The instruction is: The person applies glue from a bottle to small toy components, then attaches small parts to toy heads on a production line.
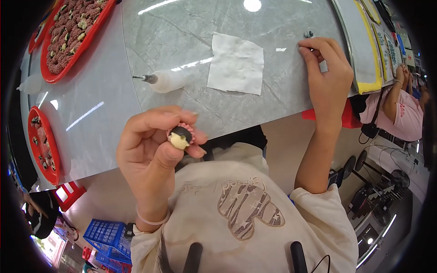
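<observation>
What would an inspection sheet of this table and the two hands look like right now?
Surface: grey marble-look table, glossy.
Job's things: small pink-frilled piece with cream and dark parts, pinched in left hand; tiny dark bits by right hand.
Clutter: white paper napkin, squeeze bottle lying down, red trays of decorated pieces.
Grippers: both hands busy.
Cables: some on the floor, right.
Surroundings: another person seated, blue crates.

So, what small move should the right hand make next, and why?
Probably bring the right hand back toward the small pink cupcake-like piece in the left hand. The right fingertips pinch near a tiny dark bead on the grey table.
</observation>
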A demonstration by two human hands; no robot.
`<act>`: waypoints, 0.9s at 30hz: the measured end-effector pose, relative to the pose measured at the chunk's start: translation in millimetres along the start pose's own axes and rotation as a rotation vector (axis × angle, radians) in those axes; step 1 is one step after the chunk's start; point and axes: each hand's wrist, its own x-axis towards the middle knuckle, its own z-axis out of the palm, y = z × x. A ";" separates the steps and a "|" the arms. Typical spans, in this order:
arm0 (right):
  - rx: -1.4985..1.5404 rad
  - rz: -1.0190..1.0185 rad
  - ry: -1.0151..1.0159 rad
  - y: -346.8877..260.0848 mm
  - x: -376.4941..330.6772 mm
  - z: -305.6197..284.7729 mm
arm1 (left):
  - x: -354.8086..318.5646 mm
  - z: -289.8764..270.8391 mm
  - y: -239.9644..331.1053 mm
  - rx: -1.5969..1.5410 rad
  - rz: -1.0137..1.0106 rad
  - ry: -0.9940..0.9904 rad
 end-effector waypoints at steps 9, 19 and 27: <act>0.979 0.203 -0.195 -50.6 -24.6 -17.6 | -0.9 3.9 -0.2 -0.134 -0.104 -0.047; 1.181 0.027 -0.457 -78.5 -34.1 -9.8 | -6.5 12.2 -1.3 -0.022 -0.105 -0.039; 0.991 -0.217 -0.353 -79.6 -44.2 -8.2 | -10.9 10.3 -5.0 0.091 -0.032 -0.050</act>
